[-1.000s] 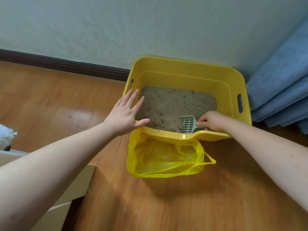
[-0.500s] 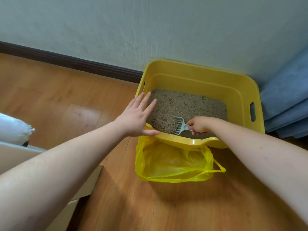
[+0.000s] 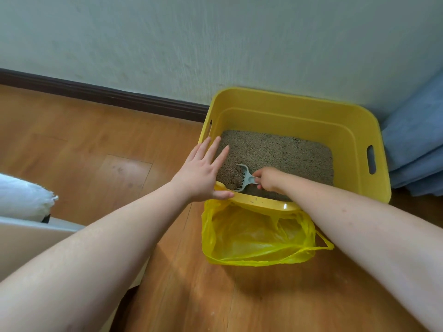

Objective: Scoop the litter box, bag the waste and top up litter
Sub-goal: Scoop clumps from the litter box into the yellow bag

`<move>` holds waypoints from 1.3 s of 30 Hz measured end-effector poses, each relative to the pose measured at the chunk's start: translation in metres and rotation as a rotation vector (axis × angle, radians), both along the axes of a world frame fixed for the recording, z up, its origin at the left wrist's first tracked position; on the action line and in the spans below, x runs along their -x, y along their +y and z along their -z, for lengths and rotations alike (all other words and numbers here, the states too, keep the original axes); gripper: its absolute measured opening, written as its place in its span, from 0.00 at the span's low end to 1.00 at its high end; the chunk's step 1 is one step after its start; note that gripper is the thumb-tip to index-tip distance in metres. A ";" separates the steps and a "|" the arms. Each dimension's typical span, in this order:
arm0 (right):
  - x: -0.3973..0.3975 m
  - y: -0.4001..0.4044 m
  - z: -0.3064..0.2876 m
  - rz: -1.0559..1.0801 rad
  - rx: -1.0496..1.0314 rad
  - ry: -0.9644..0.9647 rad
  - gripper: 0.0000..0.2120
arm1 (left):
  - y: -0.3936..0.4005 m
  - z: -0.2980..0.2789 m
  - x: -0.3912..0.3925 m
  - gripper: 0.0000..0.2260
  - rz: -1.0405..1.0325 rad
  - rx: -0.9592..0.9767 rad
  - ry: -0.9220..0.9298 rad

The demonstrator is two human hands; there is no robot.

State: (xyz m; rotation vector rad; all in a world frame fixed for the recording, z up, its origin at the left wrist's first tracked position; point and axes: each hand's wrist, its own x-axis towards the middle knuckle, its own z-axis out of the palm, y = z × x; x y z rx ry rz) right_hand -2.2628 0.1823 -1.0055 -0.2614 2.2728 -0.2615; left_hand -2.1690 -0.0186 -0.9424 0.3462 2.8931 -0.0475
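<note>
Since a second ago the scoop [image 3: 242, 178] has travelled from the middle of the near wall over to the left corner of the litter box [image 3: 354, 130], and it now carries a heap of litter with darker clumps on its slotted blade. Her right hand [image 3: 267, 179] has its fingers curled round the short handle, down inside the box just behind the near rim. Her left hand [image 3: 203, 173] lies flat on the left corner of the rim, fingers straight and spread, thumb along the edge, holding nothing.

From where I stand, the risk is the lift. The scoop looks full, and the yellow bag [image 3: 254, 238] lies slack on the floor right under the near rim; if she tips early or the limp mouth folds shut, clumps would likely land on the wooden floor [image 3: 96, 140]. Pressing on that corner could also shift the box.

Her right fingertips are hidden behind the handle. I cannot tell whether the bag holds anything yet. A white sack [image 3: 24, 197] at the left is cut off.
</note>
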 end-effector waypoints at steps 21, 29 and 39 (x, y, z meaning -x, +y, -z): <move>0.003 0.108 -0.043 0.000 -0.027 -0.017 0.09 | -0.003 0.003 -0.001 0.48 -0.025 -0.051 0.055; -0.005 0.112 -0.043 0.032 0.031 0.007 0.08 | -0.002 0.005 0.000 0.44 -0.046 -0.081 0.077; -0.012 0.107 -0.066 0.066 0.072 0.047 0.11 | -0.002 0.003 -0.001 0.38 -0.064 -0.119 0.082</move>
